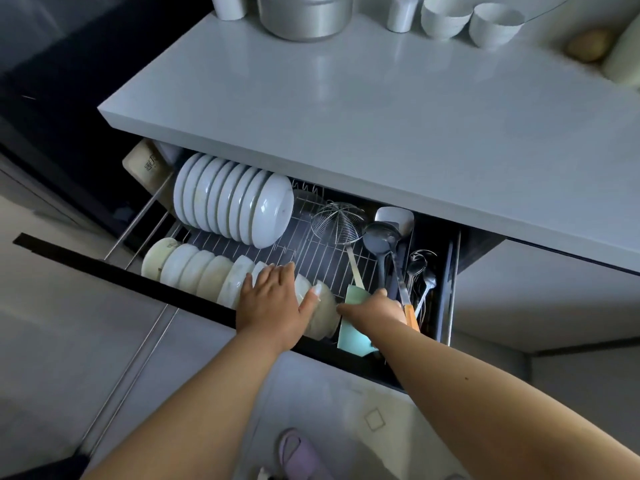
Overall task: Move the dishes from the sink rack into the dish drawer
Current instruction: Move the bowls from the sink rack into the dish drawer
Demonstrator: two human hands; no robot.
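The dish drawer [114, 268] stands pulled out under the white counter. Its wire rack [311, 258] holds a back row of white plates [235, 199] on edge and a front row of pale bowls [194, 268] on edge. My left hand [273, 299] lies over the right end of the bowl row, thumb pressed on the last bowl [327, 313]. My right hand [374, 310] touches that bowl's right side, next to a pale green board [353, 334]; its fingers are partly hidden.
A wire skimmer [337, 223], ladles [381, 237] and spoons [420, 275] fill the drawer's right part. On the counter [381, 109] at the back stand a metal pot [304, 15] and two white bowls [471, 20]. A purple slipper [298, 455] is on the floor.
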